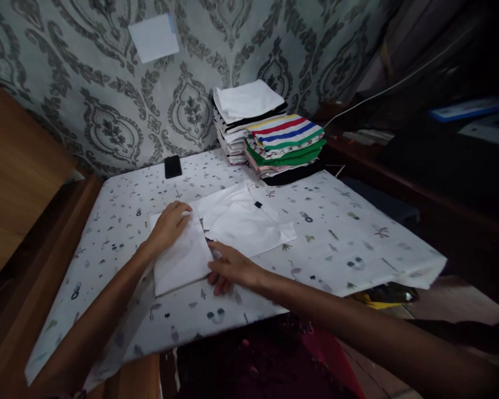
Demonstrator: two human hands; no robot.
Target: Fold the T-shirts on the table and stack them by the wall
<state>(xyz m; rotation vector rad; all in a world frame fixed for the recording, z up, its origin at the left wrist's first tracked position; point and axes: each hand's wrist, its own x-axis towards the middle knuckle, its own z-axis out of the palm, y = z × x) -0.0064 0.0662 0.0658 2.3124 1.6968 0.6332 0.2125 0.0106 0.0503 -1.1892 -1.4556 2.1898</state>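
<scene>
A white T-shirt [243,219] lies on the table, its neck with a small dark label pointing to the far right. Its lower part is doubled over into a flat white panel [181,263] at the left. My left hand [171,223] rests on the panel's upper edge, fingers stretched out and flat. At the panel's right edge, my right hand [228,267] has its fingers bent around the cloth edge, gripping it. A small brownish and dark patch shows between the panel and the shirt's upper part; I cannot make out what it is.
Two stacks of folded clothes, one topped with white cloth [249,100] and one with striped cloth [286,133], stand at the table's back. A black phone [173,166] lies left of them. The printed tablecloth [341,244] overhangs the front. Wooden furniture [16,177] stands left.
</scene>
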